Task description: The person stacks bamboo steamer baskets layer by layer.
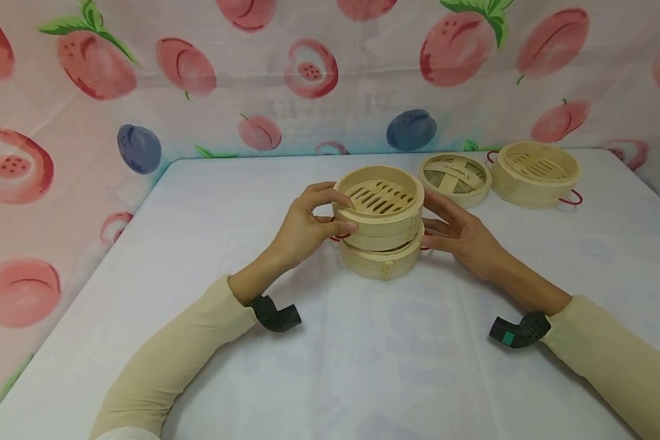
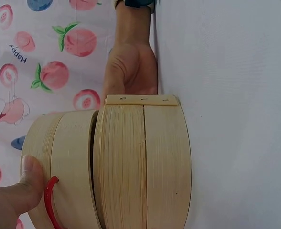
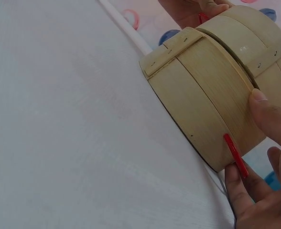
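Note:
Two round bamboo steamer baskets are stacked in front of me. The upper steamer basket [image 1: 379, 231] has a slatted floor and sits slightly tilted on the lower steamer basket [image 1: 363, 260], with a dark gap showing between them. My left hand [image 1: 302, 223] grips the upper one, fingers over its rim and thumb on its outer wall by a red handle [image 2: 48, 202]. On the other side, my right hand [image 1: 467, 238] holds the lower basket, its thumb [image 3: 264, 107] at the top edge and fingers around the lower red handle [image 3: 235, 155].
Behind the stack to the right lies a bamboo lid [image 1: 448, 182] with crossed strips. Beside it stands another steamer basket [image 1: 533, 190] with red handles. A white cloth [image 1: 335, 366] covers the table, and a fruit-print curtain [image 1: 363, 73] hangs along the back.

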Available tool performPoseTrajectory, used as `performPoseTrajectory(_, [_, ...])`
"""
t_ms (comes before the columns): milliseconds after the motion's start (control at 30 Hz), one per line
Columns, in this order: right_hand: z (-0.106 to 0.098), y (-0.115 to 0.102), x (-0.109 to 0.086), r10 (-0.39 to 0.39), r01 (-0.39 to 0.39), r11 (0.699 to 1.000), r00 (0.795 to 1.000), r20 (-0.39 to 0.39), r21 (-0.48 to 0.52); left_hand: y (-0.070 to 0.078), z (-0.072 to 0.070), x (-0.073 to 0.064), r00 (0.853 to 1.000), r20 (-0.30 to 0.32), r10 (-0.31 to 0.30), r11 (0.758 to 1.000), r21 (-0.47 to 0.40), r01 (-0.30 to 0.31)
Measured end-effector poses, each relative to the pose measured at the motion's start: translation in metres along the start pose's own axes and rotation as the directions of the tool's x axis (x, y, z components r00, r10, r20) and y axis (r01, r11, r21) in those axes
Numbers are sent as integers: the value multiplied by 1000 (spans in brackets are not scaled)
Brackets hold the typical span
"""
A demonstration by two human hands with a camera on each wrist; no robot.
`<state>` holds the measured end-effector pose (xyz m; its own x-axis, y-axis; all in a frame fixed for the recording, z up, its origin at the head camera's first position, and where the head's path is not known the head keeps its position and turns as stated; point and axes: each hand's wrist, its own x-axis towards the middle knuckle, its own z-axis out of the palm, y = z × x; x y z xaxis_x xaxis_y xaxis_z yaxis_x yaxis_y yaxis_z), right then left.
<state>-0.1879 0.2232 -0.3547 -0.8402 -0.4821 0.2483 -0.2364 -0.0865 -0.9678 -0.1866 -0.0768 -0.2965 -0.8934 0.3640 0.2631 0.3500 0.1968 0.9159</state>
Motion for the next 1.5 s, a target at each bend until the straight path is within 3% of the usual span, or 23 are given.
performPoseTrajectory(200, [0,-1,2,-11,11,1000,1000,8,0,0,1,-1,1000,4,-28,999,-32,28])
performPoseTrajectory(800, [0,-3,3,-36,36,999,999,13,-28,1,3,-4,1000,-1,24,999,29,-23])
performPoseTrajectory(1300, [3,-6,1,-10,7,995,1000,-27,-102,1,1,-5,999,25,32,999,16,-32])
performPoseTrajectory(1500, [3,-7,1,-22,20,996,1000,-19,-82,-3,-2,-3,998,40,42,999,-4,-42])
